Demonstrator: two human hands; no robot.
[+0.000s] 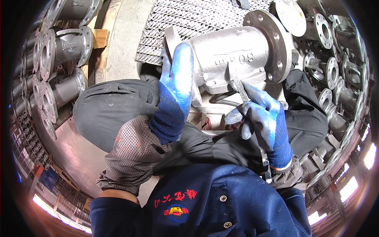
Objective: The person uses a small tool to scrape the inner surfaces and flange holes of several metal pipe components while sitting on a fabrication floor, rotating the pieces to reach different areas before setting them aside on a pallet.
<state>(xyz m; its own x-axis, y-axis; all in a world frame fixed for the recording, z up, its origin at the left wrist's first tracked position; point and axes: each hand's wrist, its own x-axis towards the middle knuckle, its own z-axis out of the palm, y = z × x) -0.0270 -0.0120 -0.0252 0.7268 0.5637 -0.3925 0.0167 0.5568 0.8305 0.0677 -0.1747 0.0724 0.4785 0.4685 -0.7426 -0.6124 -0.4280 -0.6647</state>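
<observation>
A grey cast-metal flanged pipe body [233, 49] lies on its side in front of my knees, with a large round flange at its right end. My left hand [177, 75], in a blue coated glove, is wrapped round the smaller flange at its left end; some fingers are hidden behind the flange. In my right hand [260, 112], gloved the same way, is a long flat metal bar, perhaps a file [239, 90]. Its upper end meets the near side of the casting, and its other end runs back along my right forearm.
Similar flanged castings [65, 49] are stacked at the left, and more castings [333, 71] stand at the right. Behind the held piece lies a ridged metal mat [173, 19]. A round pale disc [291, 17] is beside the large flange. A dark hose [225, 98] curves beneath the casting.
</observation>
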